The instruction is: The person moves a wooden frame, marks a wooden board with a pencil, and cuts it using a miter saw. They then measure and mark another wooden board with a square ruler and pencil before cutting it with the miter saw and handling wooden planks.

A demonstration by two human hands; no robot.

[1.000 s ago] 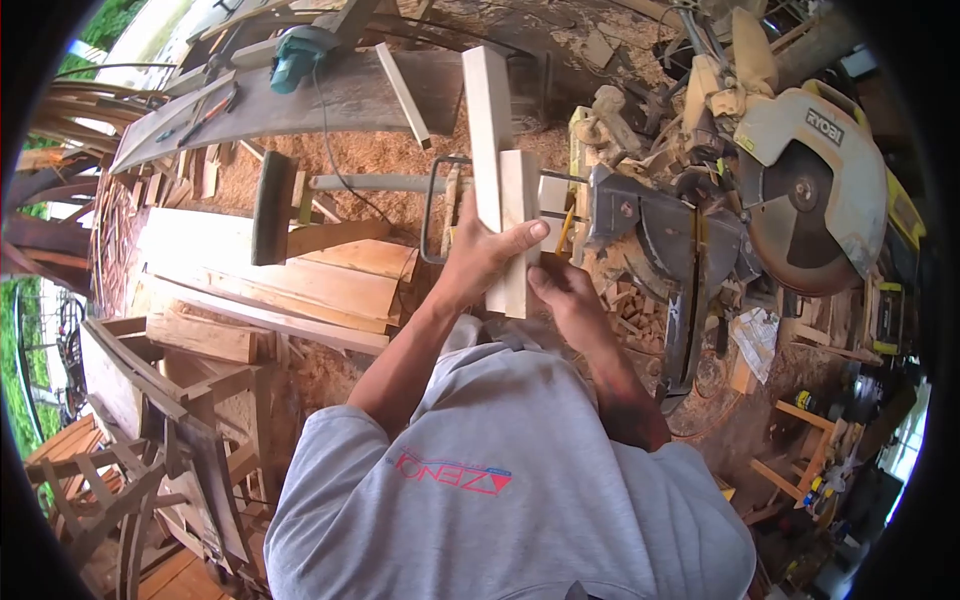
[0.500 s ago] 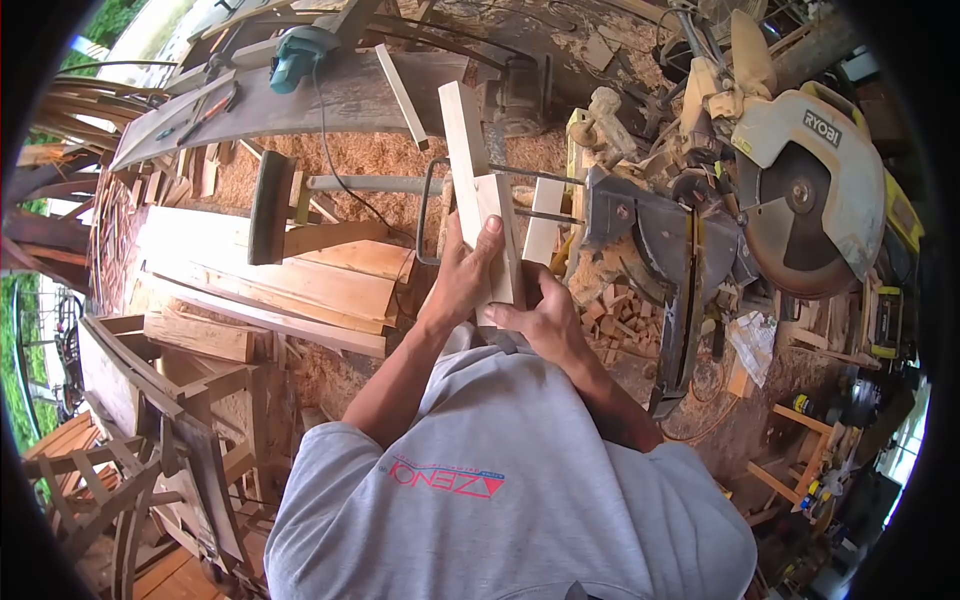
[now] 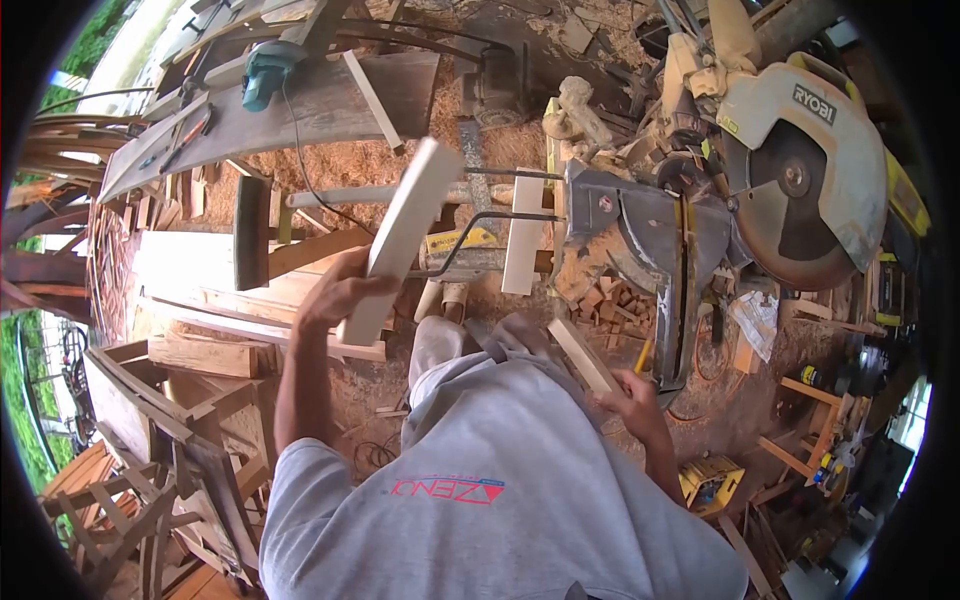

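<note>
My left hand (image 3: 345, 292) is wrapped round a long pale wooden block (image 3: 405, 235), held tilted with its far end up and to the right. Out to the right, near my hip, my right hand (image 3: 637, 405) grips a shorter wooden block (image 3: 580, 352). A thin yellow stick like a pencil (image 3: 643, 355) pokes up beside the fingers of that hand. Just ahead, a flat pale board (image 3: 524, 235) rests across the metal support bars (image 3: 480, 222) of a miter saw (image 3: 690, 230).
The saw's guarded blade (image 3: 795, 178) stands at the right. Small offcuts (image 3: 610, 305) lie heaped below it. Planks (image 3: 270, 320) are stacked at the left, and a teal power tool (image 3: 265, 72) sits on a dark board (image 3: 340, 110). A yellow crate (image 3: 712, 483) is at lower right.
The two blocks, held together in front of me before, are now apart. My left hand has gone left with the long one, my right hand down and right with the shorter one.
</note>
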